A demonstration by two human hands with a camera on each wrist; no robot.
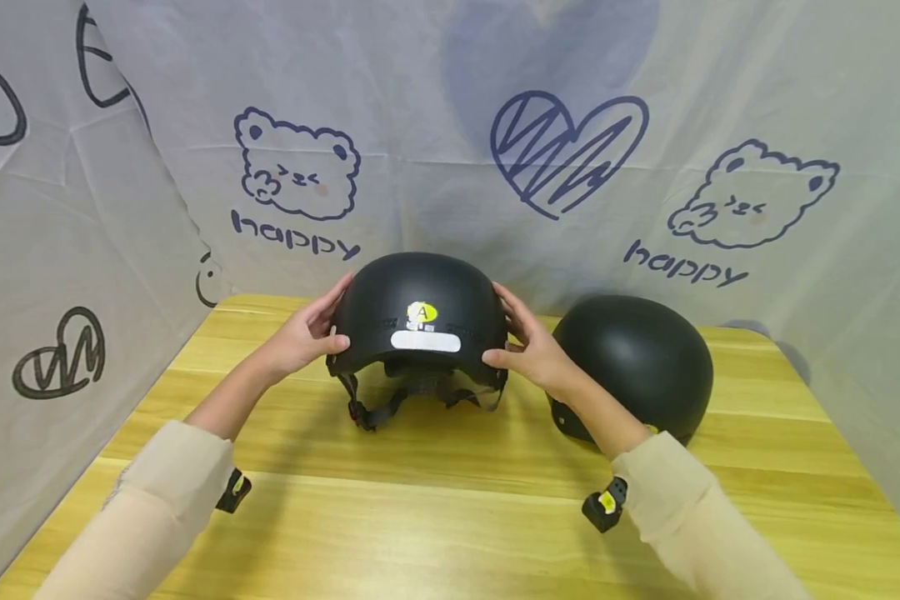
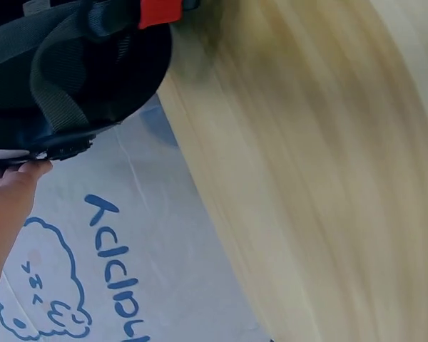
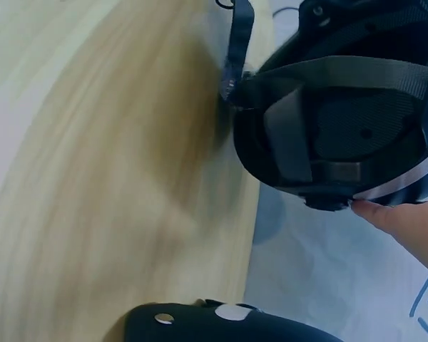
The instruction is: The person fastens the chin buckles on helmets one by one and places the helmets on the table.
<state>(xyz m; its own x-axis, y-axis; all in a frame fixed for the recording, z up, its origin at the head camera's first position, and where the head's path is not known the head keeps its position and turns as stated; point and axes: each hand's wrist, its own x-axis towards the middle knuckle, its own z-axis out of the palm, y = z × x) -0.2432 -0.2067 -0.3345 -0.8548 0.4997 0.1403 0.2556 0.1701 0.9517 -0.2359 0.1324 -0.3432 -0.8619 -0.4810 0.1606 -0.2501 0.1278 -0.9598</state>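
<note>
A matte black helmet [image 1: 420, 287], with a yellow "A" sticker and a white label on the side facing me, is held between both hands. My left hand [image 1: 300, 337] grips its left side, thumb on the near face. On the opposite side my right hand [image 1: 528, 346] holds it the same way. Dark chin straps [image 1: 378, 412] hang below the rim. The left wrist view shows the helmet's inside [image 2: 93, 78] with webbing and a red buckle part [image 2: 160, 11]. Padding and straps also show inside the helmet [image 3: 357, 121] in the right wrist view.
A second black helmet [image 1: 633, 362] sits on the wooden table [image 1: 390, 525], right of the held one and partly behind my right forearm. Curtains with printed drawings [image 1: 420, 192] hang behind and beside the table. A small black camera [image 1: 606, 504] is strapped at the right wrist.
</note>
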